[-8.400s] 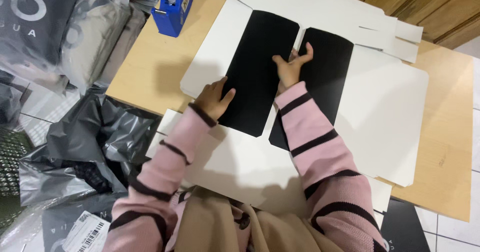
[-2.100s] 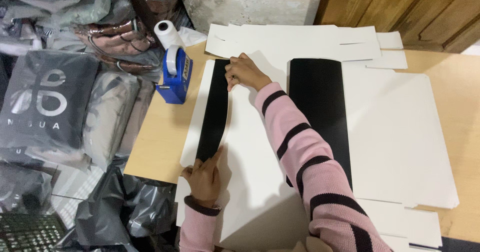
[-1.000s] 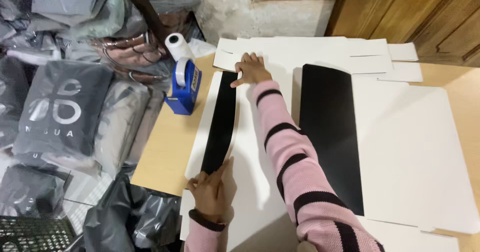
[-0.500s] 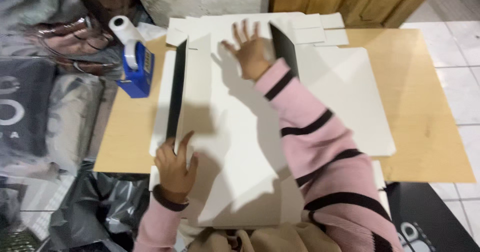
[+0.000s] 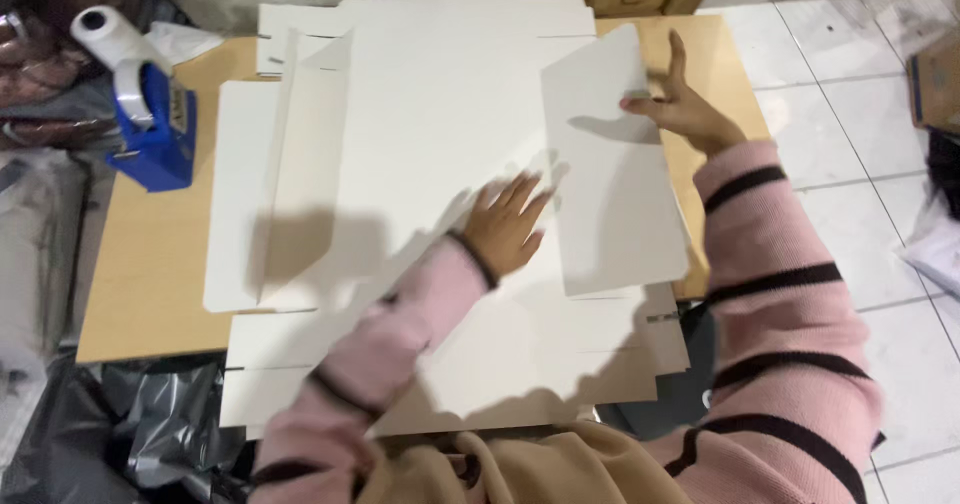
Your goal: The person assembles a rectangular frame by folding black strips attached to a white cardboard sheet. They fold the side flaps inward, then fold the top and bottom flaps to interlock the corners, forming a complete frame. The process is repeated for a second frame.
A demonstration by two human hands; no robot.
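You are looking down at a light wooden table (image 5: 150, 264) with a large white flat cardboard box blank (image 5: 420, 144) spread across most of it. Your two hands are well apart, each working a different part of the cardboard.

Your left hand (image 5: 505, 226) lies palm down near the middle of the blank, fingers spread and pointing up and to the right, pressing flat on the white surface. It grips nothing. The forearm, in a pink sleeve with dark stripes, runs diagonally up from the lower left.

Your right hand (image 5: 682, 104) is at the right side of the table, fingers extended and pointing up, thumb toward the left. It touches the right edge of a raised white side panel (image 5: 610, 174), which stands tilted up from the blank between your two hands. You cannot tell whether the fingers pinch the panel or only push against it. The right arm, also in pink with dark stripes, bends in from the lower right.

On the left side of the blank another narrow flap (image 5: 290, 164) stands folded up. A blue tape dispenser (image 5: 150, 114) with a white roll sits at the table's left edge, just beside the cardboard. Grey plastic bags (image 5: 130, 434) lie on the floor at lower left.
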